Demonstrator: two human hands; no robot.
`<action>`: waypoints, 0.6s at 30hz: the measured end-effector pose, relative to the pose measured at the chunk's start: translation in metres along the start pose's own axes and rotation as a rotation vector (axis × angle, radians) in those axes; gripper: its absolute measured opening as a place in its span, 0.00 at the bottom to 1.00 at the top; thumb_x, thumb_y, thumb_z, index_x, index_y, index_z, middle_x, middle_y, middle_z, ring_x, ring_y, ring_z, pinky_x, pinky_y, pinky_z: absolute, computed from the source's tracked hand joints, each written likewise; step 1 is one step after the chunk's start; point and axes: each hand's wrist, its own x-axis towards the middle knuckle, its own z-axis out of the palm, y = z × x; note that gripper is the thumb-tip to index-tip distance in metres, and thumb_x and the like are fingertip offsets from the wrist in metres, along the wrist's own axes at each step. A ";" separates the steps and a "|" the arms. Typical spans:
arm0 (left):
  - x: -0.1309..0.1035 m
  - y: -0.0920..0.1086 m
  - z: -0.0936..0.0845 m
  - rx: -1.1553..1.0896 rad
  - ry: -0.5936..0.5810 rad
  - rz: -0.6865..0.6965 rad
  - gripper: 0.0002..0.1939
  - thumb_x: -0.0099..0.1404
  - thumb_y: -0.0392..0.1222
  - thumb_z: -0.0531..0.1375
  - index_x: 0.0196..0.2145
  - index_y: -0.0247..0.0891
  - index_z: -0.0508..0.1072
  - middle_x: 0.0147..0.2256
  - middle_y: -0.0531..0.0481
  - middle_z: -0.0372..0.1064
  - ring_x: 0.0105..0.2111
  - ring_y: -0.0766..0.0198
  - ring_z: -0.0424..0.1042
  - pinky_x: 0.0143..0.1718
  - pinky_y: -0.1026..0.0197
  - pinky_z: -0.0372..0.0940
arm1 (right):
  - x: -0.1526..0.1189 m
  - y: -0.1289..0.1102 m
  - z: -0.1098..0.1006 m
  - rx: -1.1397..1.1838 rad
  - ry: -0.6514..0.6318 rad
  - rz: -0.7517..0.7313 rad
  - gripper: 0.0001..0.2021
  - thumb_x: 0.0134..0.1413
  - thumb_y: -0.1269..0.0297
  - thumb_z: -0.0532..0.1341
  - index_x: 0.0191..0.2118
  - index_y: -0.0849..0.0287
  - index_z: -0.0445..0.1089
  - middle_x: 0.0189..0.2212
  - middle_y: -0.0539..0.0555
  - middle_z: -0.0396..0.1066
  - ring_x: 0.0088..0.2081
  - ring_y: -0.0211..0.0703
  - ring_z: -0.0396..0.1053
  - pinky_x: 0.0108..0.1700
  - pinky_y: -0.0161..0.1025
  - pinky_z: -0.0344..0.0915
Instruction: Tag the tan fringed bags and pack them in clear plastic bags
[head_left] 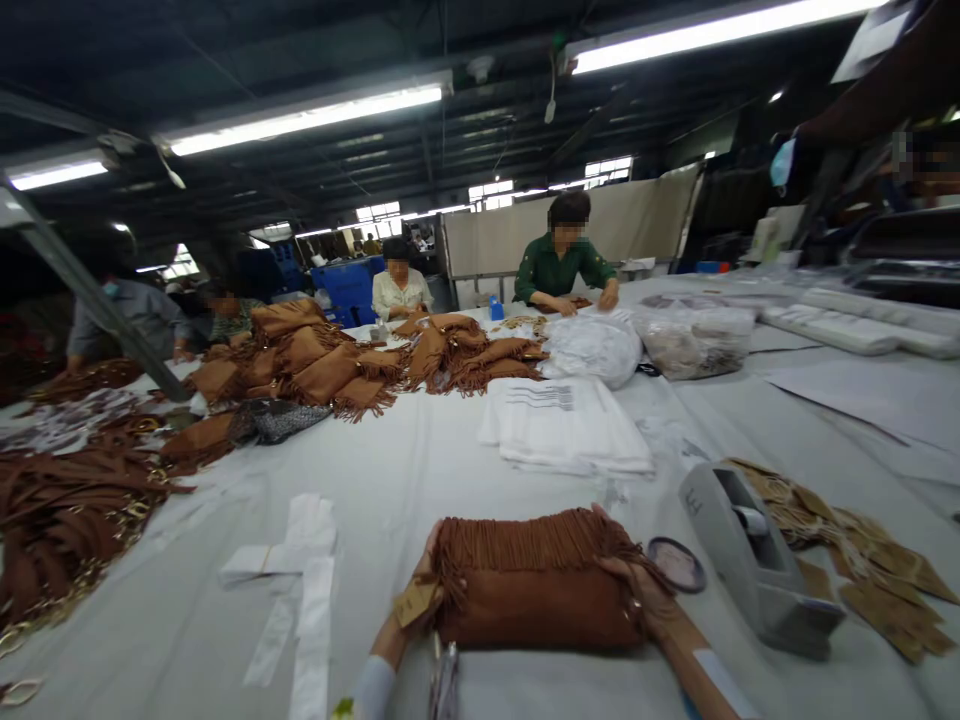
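Note:
A brown fringed handbag (540, 607) is held level between my two hands, just above the near part of the white table. My left hand (426, 562) grips its left end, most of the fingers hidden behind it. A tan paper hang tag (415, 603) dangles at that side. My right hand (637, 590) is closed round the right end, thumb on the front among the fringe. Close to my right hand lie a round dark-rimmed item (676, 564) and a grey tape dispenser (757, 560).
Folded white cloth bags (566, 425) lie beyond the handbag. White paper strips (311, 580) are on the left, near a heap of brown straps (67, 520). More brown bags (322, 360) pile up further back. Tan tags (862, 550) spread at right. A co-worker in green (566, 262) works opposite.

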 end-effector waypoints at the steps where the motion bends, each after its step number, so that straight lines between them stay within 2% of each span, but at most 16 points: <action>1: 0.007 -0.004 0.002 0.091 0.006 -0.016 0.42 0.52 0.51 0.63 0.62 0.43 0.55 0.61 0.45 0.59 0.62 0.51 0.55 0.64 0.50 0.53 | 0.004 0.004 -0.002 -0.024 -0.055 -0.024 0.15 0.51 0.54 0.57 0.40 0.53 0.76 0.38 0.57 0.77 0.42 0.52 0.75 0.43 0.46 0.72; 3: 0.016 -0.011 0.007 0.278 0.047 -0.065 0.40 0.52 0.47 0.63 0.61 0.40 0.57 0.63 0.42 0.55 0.64 0.48 0.50 0.65 0.47 0.48 | 0.011 0.010 -0.005 -0.055 -0.122 -0.019 0.15 0.51 0.55 0.58 0.43 0.52 0.75 0.41 0.58 0.76 0.47 0.53 0.73 0.48 0.46 0.70; 6: 0.021 -0.017 0.023 0.456 0.105 -0.132 0.35 0.54 0.42 0.61 0.60 0.35 0.60 0.66 0.37 0.46 0.66 0.46 0.45 0.65 0.44 0.46 | 0.017 0.017 0.002 -0.210 -0.077 -0.088 0.18 0.50 0.54 0.59 0.46 0.54 0.73 0.47 0.59 0.73 0.55 0.55 0.66 0.58 0.51 0.62; 8: 0.019 -0.017 0.038 0.449 0.188 -0.145 0.31 0.59 0.39 0.57 0.60 0.36 0.59 0.67 0.37 0.43 0.66 0.50 0.46 0.65 0.45 0.48 | 0.015 0.023 0.016 -0.360 -0.025 -0.143 0.22 0.51 0.55 0.58 0.51 0.58 0.70 0.54 0.61 0.68 0.59 0.57 0.61 0.61 0.54 0.57; 11: 0.013 -0.012 0.054 0.452 0.268 -0.180 0.33 0.57 0.34 0.57 0.61 0.39 0.57 0.65 0.41 0.49 0.65 0.53 0.49 0.64 0.47 0.50 | -0.002 0.031 0.047 -0.600 0.041 -0.184 0.26 0.55 0.54 0.56 0.56 0.64 0.65 0.61 0.67 0.58 0.63 0.59 0.55 0.62 0.57 0.56; 15: 0.008 0.000 0.053 0.466 0.192 -0.157 0.36 0.53 0.30 0.57 0.60 0.41 0.57 0.61 0.44 0.58 0.61 0.54 0.58 0.62 0.49 0.55 | -0.029 0.039 0.080 -0.807 0.045 -0.299 0.26 0.60 0.53 0.52 0.57 0.67 0.64 0.61 0.70 0.58 0.63 0.63 0.54 0.60 0.61 0.56; 18: 0.013 0.009 0.041 0.511 0.078 -0.130 0.32 0.52 0.31 0.57 0.57 0.37 0.62 0.55 0.43 0.64 0.54 0.55 0.65 0.58 0.52 0.60 | -0.037 0.038 0.085 -0.859 0.007 -0.375 0.25 0.63 0.55 0.50 0.58 0.66 0.63 0.61 0.69 0.58 0.62 0.61 0.54 0.60 0.59 0.57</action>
